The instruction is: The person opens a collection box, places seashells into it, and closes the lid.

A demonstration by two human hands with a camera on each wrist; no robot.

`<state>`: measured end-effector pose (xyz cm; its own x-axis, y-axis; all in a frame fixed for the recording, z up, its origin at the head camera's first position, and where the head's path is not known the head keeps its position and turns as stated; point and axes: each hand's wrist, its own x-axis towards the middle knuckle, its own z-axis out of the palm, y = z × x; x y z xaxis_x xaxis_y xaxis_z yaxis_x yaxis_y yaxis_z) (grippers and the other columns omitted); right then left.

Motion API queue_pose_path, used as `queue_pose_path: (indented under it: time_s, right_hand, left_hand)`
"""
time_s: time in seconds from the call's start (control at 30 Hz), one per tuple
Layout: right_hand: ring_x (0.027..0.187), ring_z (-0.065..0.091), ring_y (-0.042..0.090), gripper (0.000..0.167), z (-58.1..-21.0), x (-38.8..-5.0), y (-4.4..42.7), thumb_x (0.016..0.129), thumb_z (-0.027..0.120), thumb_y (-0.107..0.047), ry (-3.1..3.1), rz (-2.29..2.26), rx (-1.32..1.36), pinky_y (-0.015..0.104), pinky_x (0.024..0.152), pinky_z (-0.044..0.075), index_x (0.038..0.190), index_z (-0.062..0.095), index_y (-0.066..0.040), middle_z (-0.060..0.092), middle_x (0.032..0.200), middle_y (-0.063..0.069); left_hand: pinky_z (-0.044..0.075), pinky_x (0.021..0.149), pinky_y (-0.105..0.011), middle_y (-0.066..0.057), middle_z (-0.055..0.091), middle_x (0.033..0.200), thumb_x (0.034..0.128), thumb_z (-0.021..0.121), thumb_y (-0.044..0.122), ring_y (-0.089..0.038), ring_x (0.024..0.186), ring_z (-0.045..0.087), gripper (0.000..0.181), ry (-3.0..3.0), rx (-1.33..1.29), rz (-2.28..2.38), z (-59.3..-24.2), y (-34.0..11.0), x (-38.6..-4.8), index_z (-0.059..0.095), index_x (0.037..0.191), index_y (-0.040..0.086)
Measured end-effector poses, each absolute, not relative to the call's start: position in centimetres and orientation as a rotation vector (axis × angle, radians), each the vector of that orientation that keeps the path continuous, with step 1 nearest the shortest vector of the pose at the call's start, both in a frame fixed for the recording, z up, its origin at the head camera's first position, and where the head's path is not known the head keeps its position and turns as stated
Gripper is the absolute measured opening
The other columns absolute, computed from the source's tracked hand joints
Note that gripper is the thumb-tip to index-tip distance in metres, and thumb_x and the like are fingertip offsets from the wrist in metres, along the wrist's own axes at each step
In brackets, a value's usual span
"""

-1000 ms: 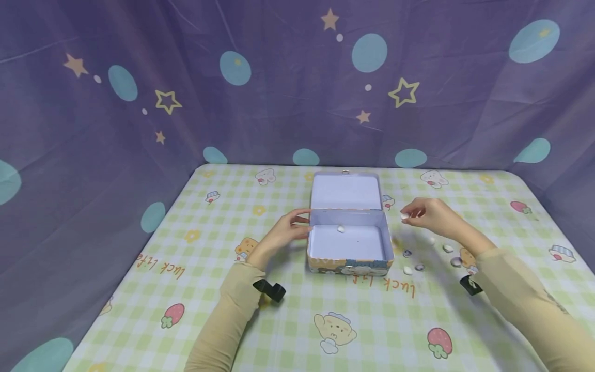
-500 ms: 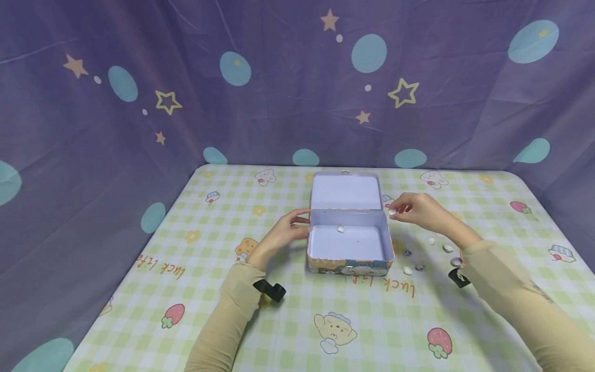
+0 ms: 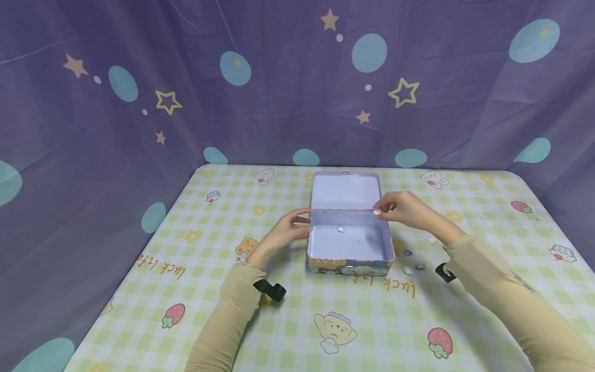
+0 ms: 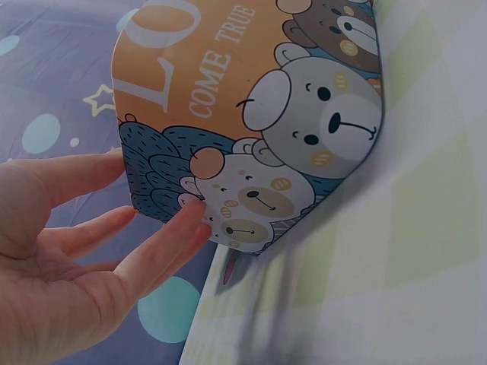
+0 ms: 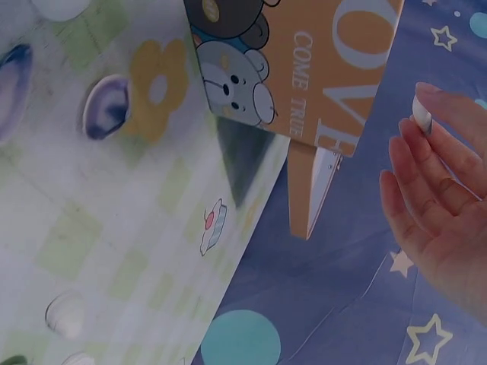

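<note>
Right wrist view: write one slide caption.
Right hand pinches a seashell near a bear-printed tin, more shells on the checked tablecloth.

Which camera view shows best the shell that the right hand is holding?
The right wrist view: the shell looks largest there, pinched by the right hand. The head view shows it only as a small white spot near the box; the left wrist view does not show it.
</note>
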<state>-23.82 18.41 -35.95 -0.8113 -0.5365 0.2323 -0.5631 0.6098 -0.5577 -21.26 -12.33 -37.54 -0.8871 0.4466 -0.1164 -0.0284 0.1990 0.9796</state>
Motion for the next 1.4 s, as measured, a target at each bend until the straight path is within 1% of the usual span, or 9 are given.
queue_pose_path:
  time_s: [0.2,0.5,0.9,1.1,1.27,1.4]
  right_hand:
    - [0.070,0.056,0.015,0.014,-35.8,-23.9,17.5,0.075,0.066,-0.003,-2.805,1.035,0.963,0.027,0.061,0.050,0.089,0.067,0.001,0.063,0.077,0.003]
    - [0.070,0.056,0.014,0.016,-36.2,-24.2,16.5,0.075,0.068,-0.006,-2.808,1.027,0.995,0.027,0.060,0.050,0.090,0.067,-0.001,0.063,0.077,0.002]
    - [0.070,0.058,0.016,0.019,-36.6,-24.6,15.6,0.074,0.069,-0.006,-2.818,1.045,1.013,0.023,0.058,0.050,0.090,0.066,0.004,0.065,0.077,0.006]
    - [0.070,0.059,0.016,0.020,-36.8,-24.8,15.3,0.074,0.069,-0.007,-2.853,1.039,1.008,0.023,0.058,0.051,0.091,0.066,0.003,0.066,0.079,0.007]
    - [0.071,0.059,0.016,0.021,-36.9,-24.8,15.1,0.074,0.069,-0.008,-2.880,1.042,1.005,0.023,0.058,0.051,0.092,0.066,0.003,0.066,0.079,0.007]
    - [0.073,0.060,0.018,0.023,-37.0,-24.9,15.1,0.076,0.068,-0.008,-2.890,1.053,1.023,0.024,0.060,0.052,0.095,0.065,0.004,0.066,0.085,0.011]
  left_hand:
    - [0.051,0.085,-0.034,-0.034,0.034,0.126,0.0865,0.051,-0.002,-0.042,0.107,0.047,0.052,2.111,0.387,1.726,-37.7,-12.3,-21.4,0.030,0.134,-0.005]
    - [0.051,0.084,-0.035,-0.031,0.037,0.126,0.0854,0.055,0.002,-0.037,0.105,0.050,0.053,2.118,0.371,1.747,-39.8,-12.7,-22.6,0.033,0.134,0.000]
    - [0.053,0.082,-0.032,-0.029,0.040,0.123,0.0850,0.055,0.002,-0.034,0.101,0.053,0.051,2.142,0.365,1.763,-39.9,-12.6,-22.5,0.036,0.133,0.002]
    - [0.052,0.082,-0.032,-0.029,0.040,0.124,0.0851,0.056,0.002,-0.035,0.103,0.052,0.052,2.135,0.362,1.757,-40.0,-12.7,-22.6,0.036,0.133,0.002]
    - [0.052,0.083,-0.032,-0.031,0.037,0.126,0.0857,0.055,0.002,-0.039,0.106,0.049,0.054,2.110,0.366,1.754,-40.0,-12.7,-22.7,0.032,0.135,0.001]
    - [0.051,0.084,-0.033,-0.031,0.036,0.127,0.0861,0.054,0.001,-0.041,0.107,0.047,0.054,2.096,0.374,1.758,-40.0,-12.8,-22.7,0.031,0.135,0.001]
